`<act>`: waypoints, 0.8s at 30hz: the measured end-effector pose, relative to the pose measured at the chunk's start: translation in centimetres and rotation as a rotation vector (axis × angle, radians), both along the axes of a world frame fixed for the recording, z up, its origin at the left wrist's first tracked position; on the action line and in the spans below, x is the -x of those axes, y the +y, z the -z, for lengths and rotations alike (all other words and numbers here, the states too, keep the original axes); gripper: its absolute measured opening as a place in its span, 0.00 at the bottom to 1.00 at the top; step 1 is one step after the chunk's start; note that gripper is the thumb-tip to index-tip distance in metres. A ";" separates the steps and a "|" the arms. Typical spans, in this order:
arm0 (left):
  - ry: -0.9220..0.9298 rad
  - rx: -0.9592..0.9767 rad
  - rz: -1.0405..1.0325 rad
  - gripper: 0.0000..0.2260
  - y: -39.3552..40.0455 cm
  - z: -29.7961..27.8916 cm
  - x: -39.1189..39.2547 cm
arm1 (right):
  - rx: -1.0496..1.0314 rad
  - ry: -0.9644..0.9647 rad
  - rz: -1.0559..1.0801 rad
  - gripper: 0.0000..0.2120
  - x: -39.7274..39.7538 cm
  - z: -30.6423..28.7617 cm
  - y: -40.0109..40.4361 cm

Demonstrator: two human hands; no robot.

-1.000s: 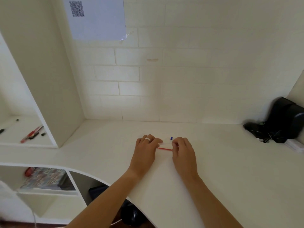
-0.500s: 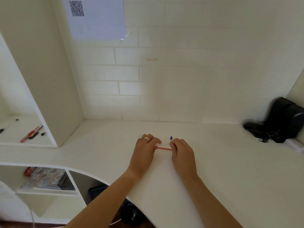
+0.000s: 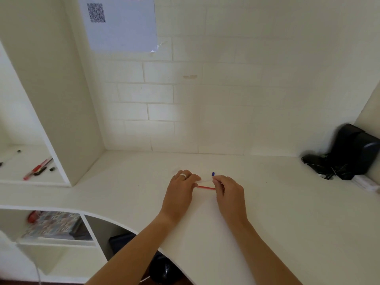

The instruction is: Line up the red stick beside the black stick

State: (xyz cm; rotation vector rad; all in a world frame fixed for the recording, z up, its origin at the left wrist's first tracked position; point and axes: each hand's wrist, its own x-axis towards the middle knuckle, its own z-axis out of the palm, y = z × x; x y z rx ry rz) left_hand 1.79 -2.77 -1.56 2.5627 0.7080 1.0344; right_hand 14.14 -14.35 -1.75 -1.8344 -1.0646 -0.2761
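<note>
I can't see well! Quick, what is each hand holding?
Left hand: pinches one end of the thin red stick.
Right hand: pinches its other end.

Red refill (image 3: pixel 206 188), blue cap (image 3: pixel 213 174), white desk (image 3: pixel 287 212).

Bare desk (image 3: pixel 287 202) around both hands

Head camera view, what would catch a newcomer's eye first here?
Two hands meet at the middle of the white desk: the left hand and right hand hold a thin red pen refill between them. A small blue cap lies just beyond; black gear fills the right corner.
</note>
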 end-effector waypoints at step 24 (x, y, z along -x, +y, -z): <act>0.042 0.129 -0.084 0.17 0.8 -0.3 -0.1 | 0.075 0.114 0.024 0.06 -2.3 -1.0 3.7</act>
